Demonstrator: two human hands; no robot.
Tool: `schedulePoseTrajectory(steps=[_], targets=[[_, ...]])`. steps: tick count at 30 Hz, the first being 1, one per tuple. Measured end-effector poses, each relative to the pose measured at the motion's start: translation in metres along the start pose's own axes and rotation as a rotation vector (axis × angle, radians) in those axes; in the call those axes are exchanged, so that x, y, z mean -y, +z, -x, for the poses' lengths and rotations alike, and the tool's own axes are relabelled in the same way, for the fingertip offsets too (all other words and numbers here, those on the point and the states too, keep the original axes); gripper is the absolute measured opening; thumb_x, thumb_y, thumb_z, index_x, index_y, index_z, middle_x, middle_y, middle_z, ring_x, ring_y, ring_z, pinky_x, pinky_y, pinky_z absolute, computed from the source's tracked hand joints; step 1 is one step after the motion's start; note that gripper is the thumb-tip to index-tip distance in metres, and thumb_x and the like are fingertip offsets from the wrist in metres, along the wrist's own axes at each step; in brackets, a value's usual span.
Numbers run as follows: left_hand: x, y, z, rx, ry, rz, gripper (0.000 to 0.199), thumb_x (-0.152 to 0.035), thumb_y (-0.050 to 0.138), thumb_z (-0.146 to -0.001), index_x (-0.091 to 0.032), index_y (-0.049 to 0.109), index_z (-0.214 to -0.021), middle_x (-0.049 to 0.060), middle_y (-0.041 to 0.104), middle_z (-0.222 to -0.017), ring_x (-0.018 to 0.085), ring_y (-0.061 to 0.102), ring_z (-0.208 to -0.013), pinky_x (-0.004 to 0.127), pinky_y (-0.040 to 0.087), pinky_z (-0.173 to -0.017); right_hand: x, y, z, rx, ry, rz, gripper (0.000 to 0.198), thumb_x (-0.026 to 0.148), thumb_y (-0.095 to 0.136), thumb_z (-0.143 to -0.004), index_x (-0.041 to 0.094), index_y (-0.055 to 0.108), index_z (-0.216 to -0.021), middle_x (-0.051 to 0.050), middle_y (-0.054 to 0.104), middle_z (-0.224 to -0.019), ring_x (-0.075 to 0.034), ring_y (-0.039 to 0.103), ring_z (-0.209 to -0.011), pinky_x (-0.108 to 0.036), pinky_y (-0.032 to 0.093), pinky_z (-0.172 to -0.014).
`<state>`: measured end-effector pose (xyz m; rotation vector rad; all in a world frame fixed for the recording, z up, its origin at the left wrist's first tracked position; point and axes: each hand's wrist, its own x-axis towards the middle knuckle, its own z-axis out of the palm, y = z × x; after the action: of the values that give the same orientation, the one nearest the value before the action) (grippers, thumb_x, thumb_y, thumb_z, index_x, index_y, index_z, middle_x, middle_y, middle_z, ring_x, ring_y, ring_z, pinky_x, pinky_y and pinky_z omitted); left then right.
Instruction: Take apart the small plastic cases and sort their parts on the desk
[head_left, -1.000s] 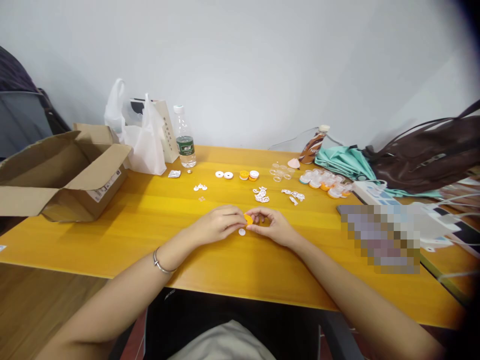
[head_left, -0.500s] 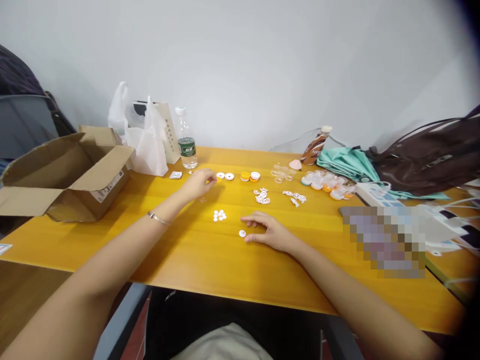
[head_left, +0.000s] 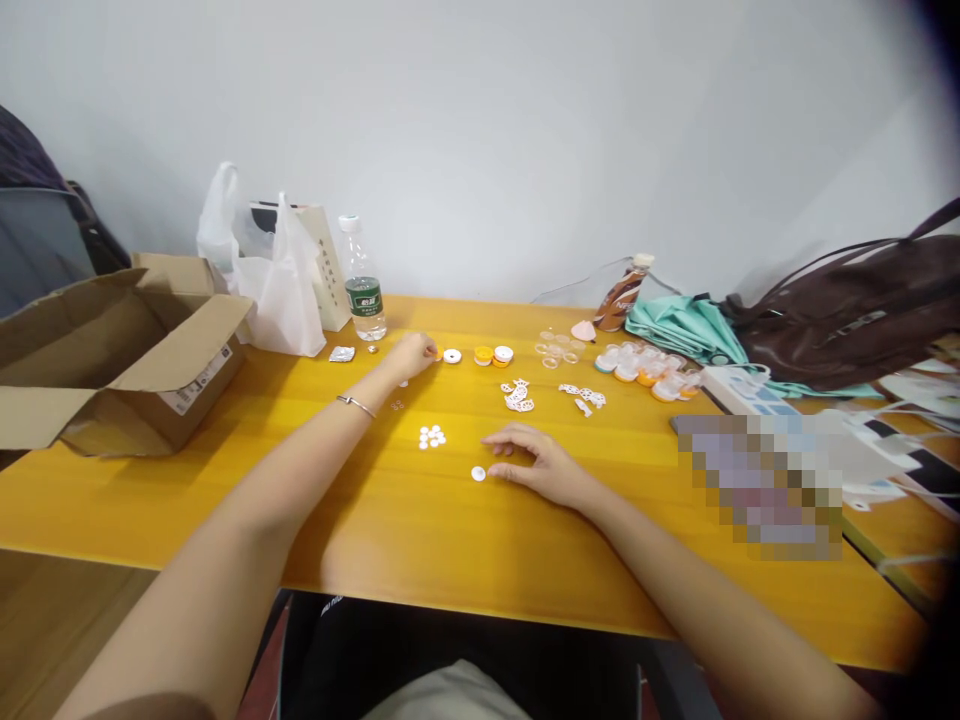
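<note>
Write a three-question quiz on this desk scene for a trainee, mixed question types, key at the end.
1. True or false: the left hand is nearer the plain pale grey wall than the right hand is.

2. What colour is the label on the tall, clear, colourless plastic bottle?
A) red
B) green
C) yellow

3. Name the thing lying just beyond the right thumb's tip.

Key:
1. True
2. B
3. A small, flat, round white disc
</note>
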<state>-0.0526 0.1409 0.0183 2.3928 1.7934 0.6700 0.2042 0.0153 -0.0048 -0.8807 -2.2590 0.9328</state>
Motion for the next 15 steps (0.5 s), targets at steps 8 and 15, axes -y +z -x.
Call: schedulePoseTrajectory(steps=[8, 15], targets=[[-0.078, -0.031, 0.094, 0.177, 0.441, 0.222, 0.029, -0.033, 0.041, -0.09, -0.018, 0.061, -0.103, 0.006, 0.06, -0.094, 0.013, 0.057, -0.081, 0.025, 0.045, -0.076, -0.026, -0.08, 0.005, -0.432, 0.159, 0.194, 0.03, 0.042, 0.051, -0.081, 0.022, 0.061, -0.101, -0.008, 0.063, -0.1, -0.02, 0.057, -0.087, -0.035, 0.044, -0.077], [-0.103, -0.001, 0.152, 0.225, 0.579, -0.019, 0.03, -0.029, 0.032, -0.093, -0.016, 0.053, -0.109, 0.008, 0.054, -0.093, 0.016, 0.055, -0.08, 0.028, 0.047, -0.072, -0.082, -0.172, 0.045, -0.669, 0.616, 0.959, 0.042, 0.033, 0.044, -0.084, 0.006, 0.055, -0.114, -0.022, 0.056, -0.104, -0.027, 0.046, -0.102, -0.035, 0.032, -0.084]])
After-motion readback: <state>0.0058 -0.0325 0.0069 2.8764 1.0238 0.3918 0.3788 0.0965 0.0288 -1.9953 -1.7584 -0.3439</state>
